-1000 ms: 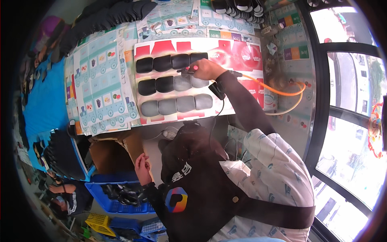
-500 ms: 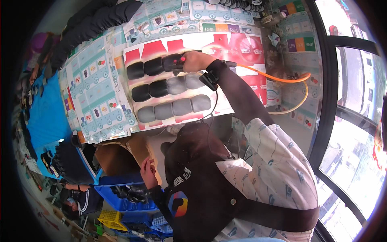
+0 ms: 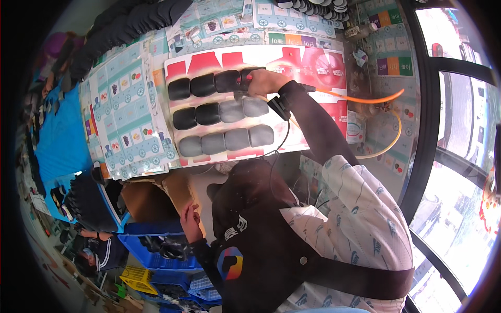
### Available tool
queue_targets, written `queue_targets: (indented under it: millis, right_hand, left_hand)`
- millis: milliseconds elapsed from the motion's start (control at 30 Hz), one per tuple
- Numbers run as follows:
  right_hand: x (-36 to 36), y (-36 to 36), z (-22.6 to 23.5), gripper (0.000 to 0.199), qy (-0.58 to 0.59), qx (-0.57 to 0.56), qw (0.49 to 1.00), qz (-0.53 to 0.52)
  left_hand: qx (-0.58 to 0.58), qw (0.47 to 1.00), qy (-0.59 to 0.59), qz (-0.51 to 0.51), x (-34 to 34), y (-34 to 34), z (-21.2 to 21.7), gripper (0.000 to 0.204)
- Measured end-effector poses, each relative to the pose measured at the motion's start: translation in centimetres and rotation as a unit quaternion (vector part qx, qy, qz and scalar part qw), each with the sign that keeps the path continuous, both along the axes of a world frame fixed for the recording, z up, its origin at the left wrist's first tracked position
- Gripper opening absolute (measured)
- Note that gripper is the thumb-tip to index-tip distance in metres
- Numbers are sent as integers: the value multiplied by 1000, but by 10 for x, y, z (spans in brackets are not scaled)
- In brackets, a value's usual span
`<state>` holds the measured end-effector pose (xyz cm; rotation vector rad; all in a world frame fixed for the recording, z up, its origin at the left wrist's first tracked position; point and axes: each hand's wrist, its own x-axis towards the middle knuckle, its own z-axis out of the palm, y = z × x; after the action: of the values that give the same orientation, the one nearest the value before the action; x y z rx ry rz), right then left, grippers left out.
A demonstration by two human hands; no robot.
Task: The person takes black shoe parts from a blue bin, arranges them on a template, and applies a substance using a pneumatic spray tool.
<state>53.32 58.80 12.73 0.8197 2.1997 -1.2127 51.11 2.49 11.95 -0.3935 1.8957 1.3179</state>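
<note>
My right hand [image 3: 267,82] is wrapped round a spray gun [image 3: 245,77], held low over the right part of the far row. Under and beside it are three rows of rounded pads on a white and red printed sheet. The far row's pads [image 3: 203,85] look black. In the middle row, the two left pads [image 3: 207,113] are black and the two right ones [image 3: 232,110] greyish. The near row's pads [image 3: 237,139] are all grey. My left hand [image 3: 191,221] hangs off the table with loosely bent fingers apart, holding nothing.
An orange hose [image 3: 360,99] runs right from the spray gun. Stacked dark pads [image 3: 125,31] lie at the far left. Printed sheets [image 3: 122,115] cover the table. Below stand a cardboard box [image 3: 180,193] and a blue crate [image 3: 156,245]. Another person [image 3: 99,250] is at lower left.
My right hand has shifted slightly right along the far row with the spray gun, uncovering more of the middle row's right end. My left hand stays about where it was.
</note>
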Motion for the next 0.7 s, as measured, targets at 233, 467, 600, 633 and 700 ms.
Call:
queue_targets:
  millis: [233,467,600,633,700]
  right_hand:
    - [15,-10,-5,24,-64,-14,998,17]
    - [51,-33,-8,32,73,107,991,-24]
    - [57,-62,19,32,61,99,992,-37]
    - [59,-71,24,31,102,86,987,-84]
    - [59,-91,32,27,84,94,988,-89]
  left_hand:
    - [4,1000,4,2,3,-8,-8,26]
    - [30,999,8,6,-2,-24,-12,26]
    - [47,999,12,8,-7,-41,-15,25]
    - [60,998,12,4,-10,-47,-17,25]
    - [79,997,15,-1,-18,-57,-18,25]
